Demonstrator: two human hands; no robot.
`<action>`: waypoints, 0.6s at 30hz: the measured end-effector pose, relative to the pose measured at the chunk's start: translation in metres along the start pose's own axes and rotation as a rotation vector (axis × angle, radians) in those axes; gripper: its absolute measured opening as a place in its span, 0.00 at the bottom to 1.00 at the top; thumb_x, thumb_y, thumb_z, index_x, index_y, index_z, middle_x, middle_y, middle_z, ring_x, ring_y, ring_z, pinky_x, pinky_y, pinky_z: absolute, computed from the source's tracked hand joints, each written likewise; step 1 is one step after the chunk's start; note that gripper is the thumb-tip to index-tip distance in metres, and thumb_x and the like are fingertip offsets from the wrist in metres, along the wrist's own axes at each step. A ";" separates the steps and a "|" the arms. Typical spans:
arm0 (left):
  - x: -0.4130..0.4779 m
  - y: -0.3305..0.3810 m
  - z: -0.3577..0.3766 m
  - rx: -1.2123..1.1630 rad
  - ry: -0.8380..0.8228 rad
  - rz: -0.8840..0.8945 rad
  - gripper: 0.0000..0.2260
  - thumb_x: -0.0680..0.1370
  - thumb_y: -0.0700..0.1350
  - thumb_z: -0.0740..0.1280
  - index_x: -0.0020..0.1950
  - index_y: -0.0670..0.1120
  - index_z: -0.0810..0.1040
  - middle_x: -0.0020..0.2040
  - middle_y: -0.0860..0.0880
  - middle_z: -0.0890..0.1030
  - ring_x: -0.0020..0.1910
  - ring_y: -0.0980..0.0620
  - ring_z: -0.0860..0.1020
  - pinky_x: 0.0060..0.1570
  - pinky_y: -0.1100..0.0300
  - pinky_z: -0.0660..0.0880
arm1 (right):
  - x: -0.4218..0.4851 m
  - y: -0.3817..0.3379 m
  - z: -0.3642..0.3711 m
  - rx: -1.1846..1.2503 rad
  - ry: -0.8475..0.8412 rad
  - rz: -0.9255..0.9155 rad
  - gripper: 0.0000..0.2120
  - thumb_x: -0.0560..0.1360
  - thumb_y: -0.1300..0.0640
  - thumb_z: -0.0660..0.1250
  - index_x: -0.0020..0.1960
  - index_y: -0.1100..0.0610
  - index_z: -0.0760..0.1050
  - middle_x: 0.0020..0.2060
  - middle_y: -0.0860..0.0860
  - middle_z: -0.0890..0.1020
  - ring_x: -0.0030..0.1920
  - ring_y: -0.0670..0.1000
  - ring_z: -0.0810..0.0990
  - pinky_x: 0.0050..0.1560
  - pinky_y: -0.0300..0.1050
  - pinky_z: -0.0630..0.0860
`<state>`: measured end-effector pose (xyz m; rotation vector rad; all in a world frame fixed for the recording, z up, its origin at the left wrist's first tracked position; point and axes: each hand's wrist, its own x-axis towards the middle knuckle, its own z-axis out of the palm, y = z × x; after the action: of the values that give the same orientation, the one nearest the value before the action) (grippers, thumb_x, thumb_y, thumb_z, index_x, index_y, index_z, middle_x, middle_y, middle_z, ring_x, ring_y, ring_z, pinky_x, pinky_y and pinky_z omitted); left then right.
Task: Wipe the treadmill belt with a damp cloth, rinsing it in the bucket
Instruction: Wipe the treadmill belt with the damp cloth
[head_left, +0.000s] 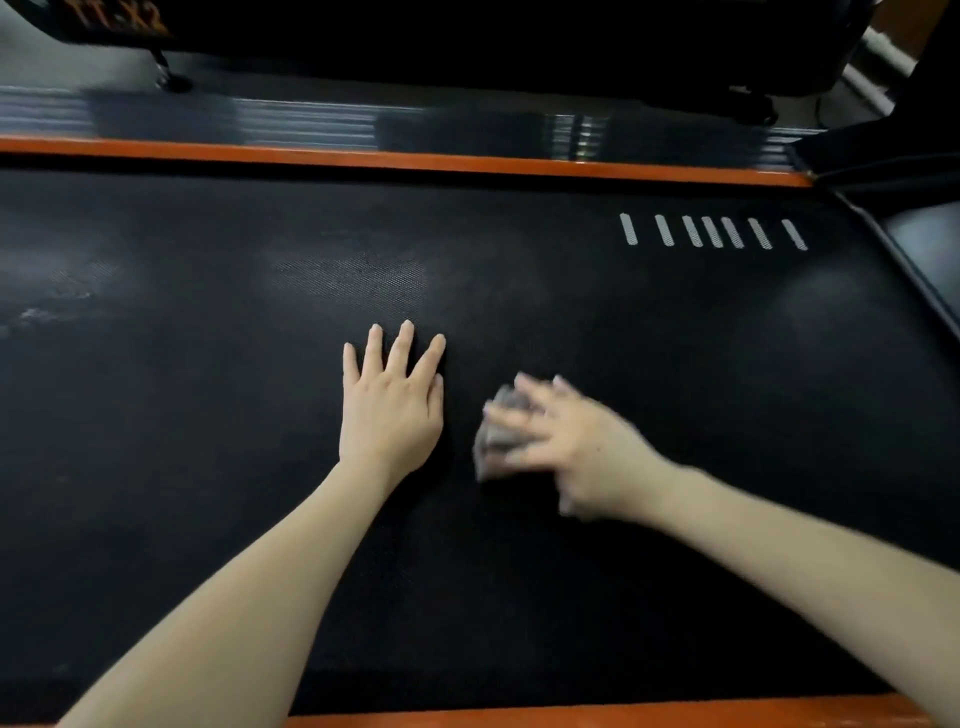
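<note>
The black textured treadmill belt (649, 332) fills most of the view. My left hand (389, 405) lies flat on the belt with its fingers spread and straight. Just to its right, my right hand (576, 447) presses a crumpled grey cloth (498, 431) onto the belt; the hand is blurred by motion. The cloth shows under and beside the fingers, which curl over it. Pale smudges (57, 301) mark the belt at the left and near the middle. No bucket is in view.
Orange side rails run along the far edge (415, 158) and the near edge (571, 719) of the belt. Several white dashes (711, 231) are printed at the belt's right end. The dark motor cover (914, 244) rises at the right. Another machine stands behind.
</note>
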<state>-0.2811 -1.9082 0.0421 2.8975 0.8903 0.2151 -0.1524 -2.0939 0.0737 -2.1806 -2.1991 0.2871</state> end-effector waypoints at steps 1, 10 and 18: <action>0.000 0.000 0.001 -0.001 -0.004 -0.002 0.22 0.81 0.52 0.49 0.76 0.54 0.59 0.77 0.45 0.58 0.76 0.39 0.52 0.73 0.41 0.46 | 0.014 0.024 -0.008 -0.001 0.024 0.143 0.39 0.58 0.60 0.76 0.68 0.43 0.72 0.74 0.50 0.63 0.74 0.64 0.55 0.70 0.66 0.53; 0.004 0.001 0.001 0.009 -0.008 -0.007 0.22 0.81 0.52 0.50 0.76 0.55 0.60 0.77 0.46 0.58 0.76 0.40 0.52 0.73 0.42 0.46 | 0.065 0.039 -0.012 -0.005 0.178 0.384 0.36 0.64 0.61 0.72 0.68 0.41 0.70 0.75 0.51 0.61 0.74 0.65 0.52 0.72 0.64 0.51; 0.002 0.000 -0.003 -0.004 -0.040 -0.011 0.22 0.81 0.53 0.49 0.76 0.56 0.58 0.77 0.47 0.57 0.76 0.41 0.51 0.74 0.44 0.45 | 0.018 0.108 -0.016 0.000 0.224 0.688 0.36 0.66 0.60 0.72 0.70 0.41 0.67 0.76 0.48 0.60 0.76 0.57 0.51 0.73 0.59 0.52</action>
<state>-0.2802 -1.9073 0.0450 2.8816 0.8975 0.1570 -0.0434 -2.0746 0.0708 -2.7343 -1.2814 0.0446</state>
